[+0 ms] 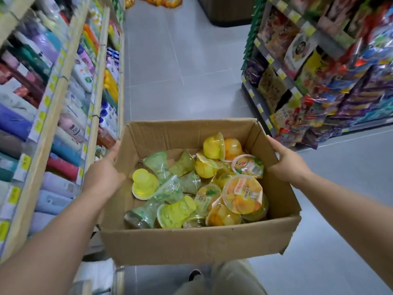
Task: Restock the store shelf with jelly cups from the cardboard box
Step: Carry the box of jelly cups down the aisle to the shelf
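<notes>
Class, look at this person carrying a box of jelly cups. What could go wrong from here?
1. The left hand and right hand press only the side walls of the cardboard box; it might slip.
2. The jelly cups lie loose and jumbled, so tilting could spill them.
3. The left shelf is close; the box may bump it.

Open brown cardboard box, centre, above the grey tiled aisle floor. The left hand lies against its left outer wall, and the right hand against its right flap. Inside is a loose heap of clear plastic jelly cups, tilted and overturned on one another. Left of the box stands a wooden-edged shelf unit of packaged goods. To the right and farther back is a rack of foil snack bags. The floor runs between them.
</notes>
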{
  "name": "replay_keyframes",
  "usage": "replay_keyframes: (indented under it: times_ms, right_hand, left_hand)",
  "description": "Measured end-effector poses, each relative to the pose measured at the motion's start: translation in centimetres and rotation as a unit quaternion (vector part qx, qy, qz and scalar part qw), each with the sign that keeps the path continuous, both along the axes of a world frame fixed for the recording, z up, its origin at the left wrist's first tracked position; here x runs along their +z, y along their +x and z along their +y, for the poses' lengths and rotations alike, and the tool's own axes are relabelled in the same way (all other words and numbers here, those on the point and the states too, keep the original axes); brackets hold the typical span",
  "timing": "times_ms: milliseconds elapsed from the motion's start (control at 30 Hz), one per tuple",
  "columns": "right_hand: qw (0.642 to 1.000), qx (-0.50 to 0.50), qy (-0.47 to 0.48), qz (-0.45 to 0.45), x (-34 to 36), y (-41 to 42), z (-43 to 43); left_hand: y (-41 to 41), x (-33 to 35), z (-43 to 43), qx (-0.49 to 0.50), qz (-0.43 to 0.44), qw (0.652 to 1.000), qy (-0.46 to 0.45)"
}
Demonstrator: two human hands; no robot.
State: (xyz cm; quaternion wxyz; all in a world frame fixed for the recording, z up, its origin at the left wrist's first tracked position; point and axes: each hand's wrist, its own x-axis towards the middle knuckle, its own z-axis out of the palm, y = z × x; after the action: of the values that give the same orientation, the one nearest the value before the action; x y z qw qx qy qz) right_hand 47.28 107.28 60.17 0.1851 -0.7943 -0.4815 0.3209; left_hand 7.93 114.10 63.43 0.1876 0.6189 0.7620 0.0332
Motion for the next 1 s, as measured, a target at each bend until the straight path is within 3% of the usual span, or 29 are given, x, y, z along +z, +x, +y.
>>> replay_keyframes:
  times_ms: [300,600,767,1000]
  right_hand:
    - [0.999,-0.028,-0.025,0.015,-2.6,4.1,15.6]
    - [0.999,-0.041,-0.030,0.001,0.1,7.9,34.2]
    - [0.997,-0.080,-0.023,-0.006,0.6,9.5,45.0]
    - [0.977,-0.208,-0.038,0.011,0.4,12.2,56.7]
  left_hand:
    - [5.0,-0.8,18.1,-0.014,0.020,1.000,-0.019]
    - [9.9,0.9,38.1,-0.030,-0.005,1.000,-0.002]
    - [12.2,0.8,52.6,-0.086,-0.009,0.996,0.013]
    - [18.9,1.2,73.1,-0.215,0.013,0.976,0.039]
